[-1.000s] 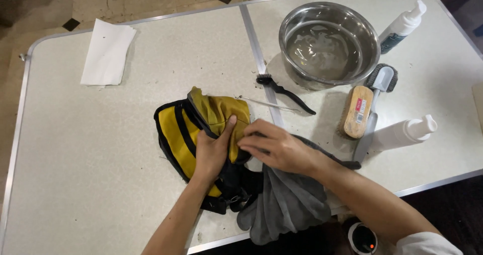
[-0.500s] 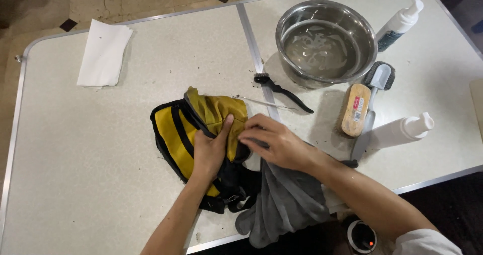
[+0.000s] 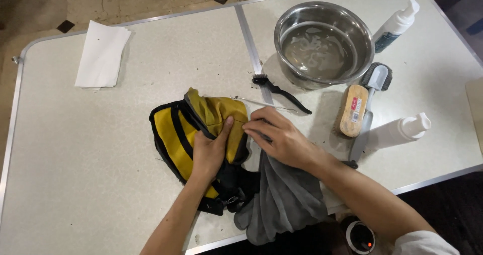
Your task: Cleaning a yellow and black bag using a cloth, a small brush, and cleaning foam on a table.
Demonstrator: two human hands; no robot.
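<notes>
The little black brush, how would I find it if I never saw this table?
Find the big metal bowl of water. Just left of its base lies the little black brush, above the right hand. Unlike the wooden brush, it is thin and all black.
</notes>
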